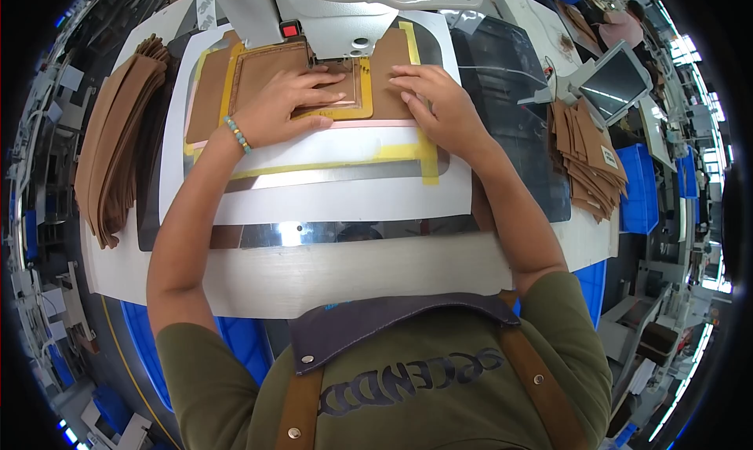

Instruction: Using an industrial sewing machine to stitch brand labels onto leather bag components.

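A flat brown fabric piece (384, 50) lies under the sewing machine head (333, 26). On it rests a yellow-edged template frame (229, 81) with a rectangular opening. My left hand (286, 101), with a beaded bracelet on the wrist, lies flat across the frame with its fingers stretched toward the needle area and its thumb by the lower edge. To the right of the frame, my right hand (441, 105) rests on the fabric's right side, fingers extended and thumb apart. Neither hand grips anything. The needle tip is too small to make out.
A stack of brown pieces (118, 136) stands at the left of the table, and another brown pile (584, 156) at the right. Beyond that pile is a tilted screen (616, 81). A white sheet (345, 203) with yellow tape lies beneath the work. Blue bins (639, 187) flank the table.
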Motion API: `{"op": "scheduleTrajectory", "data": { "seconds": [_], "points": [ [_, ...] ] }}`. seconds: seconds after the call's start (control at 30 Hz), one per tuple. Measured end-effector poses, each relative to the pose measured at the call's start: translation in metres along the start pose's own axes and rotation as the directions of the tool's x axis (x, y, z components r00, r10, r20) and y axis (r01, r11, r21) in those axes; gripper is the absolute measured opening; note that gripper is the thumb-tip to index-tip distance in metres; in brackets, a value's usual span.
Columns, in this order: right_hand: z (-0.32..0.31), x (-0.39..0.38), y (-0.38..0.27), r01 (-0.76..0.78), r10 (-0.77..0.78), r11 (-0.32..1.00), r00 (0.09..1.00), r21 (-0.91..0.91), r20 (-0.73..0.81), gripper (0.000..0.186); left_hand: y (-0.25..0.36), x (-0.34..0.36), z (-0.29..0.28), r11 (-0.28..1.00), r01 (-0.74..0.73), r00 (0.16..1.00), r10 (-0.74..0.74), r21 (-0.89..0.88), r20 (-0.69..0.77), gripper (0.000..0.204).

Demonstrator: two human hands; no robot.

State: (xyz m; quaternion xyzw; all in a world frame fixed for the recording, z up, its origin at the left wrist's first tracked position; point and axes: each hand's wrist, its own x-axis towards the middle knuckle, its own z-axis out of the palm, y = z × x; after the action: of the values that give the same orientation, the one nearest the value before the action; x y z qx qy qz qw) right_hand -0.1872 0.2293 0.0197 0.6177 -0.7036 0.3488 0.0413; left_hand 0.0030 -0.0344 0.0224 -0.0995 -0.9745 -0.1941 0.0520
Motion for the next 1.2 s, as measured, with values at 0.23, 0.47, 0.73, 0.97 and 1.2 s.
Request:
{"op": "scheduleTrajectory", "data": {
  "seconds": [0.23, 0.47, 0.73, 0.97, 1.2],
  "points": [
    [0.002, 0.001, 0.004, -0.019, 0.019, 1.0, 0.999, 0.001, -0.037, 0.02, -0.014, 0.012, 0.0, 0.997, 0.06, 0.998, -0.061, -0.043, -0.024, 0.046],
    [0.0, 0.002, 0.005, -0.005, 0.005, 1.0, 0.997, 0.002, -0.075, 0.019, -0.01, 0.02, 0.003, 0.964, 0.243, 0.966, -0.25, -0.102, -0.062, 0.045],
    [-0.047, 0.006, -0.072, -0.024, 0.028, 0.845, 1.0, 0.535, 0.001, 0.031, -0.021, -0.023, -0.005, 0.976, 0.216, 0.946, -0.21, -0.004, -0.249, 0.039],
    [-0.116, -0.015, -0.17, 0.344, -0.543, 0.049, 0.797, 0.938, -0.264, 0.008, -0.081, -0.105, -0.031, 0.873, 0.487, 0.813, -0.442, 0.027, -0.378, 0.039],
    [-0.131, -0.017, -0.196, 0.252, -0.472, 0.009, 0.854, 0.968, -0.218, 0.021, -0.128, -0.133, -0.027, 0.789, 0.57, 0.789, -0.445, 0.232, -0.424, 0.044]
  ]
}}
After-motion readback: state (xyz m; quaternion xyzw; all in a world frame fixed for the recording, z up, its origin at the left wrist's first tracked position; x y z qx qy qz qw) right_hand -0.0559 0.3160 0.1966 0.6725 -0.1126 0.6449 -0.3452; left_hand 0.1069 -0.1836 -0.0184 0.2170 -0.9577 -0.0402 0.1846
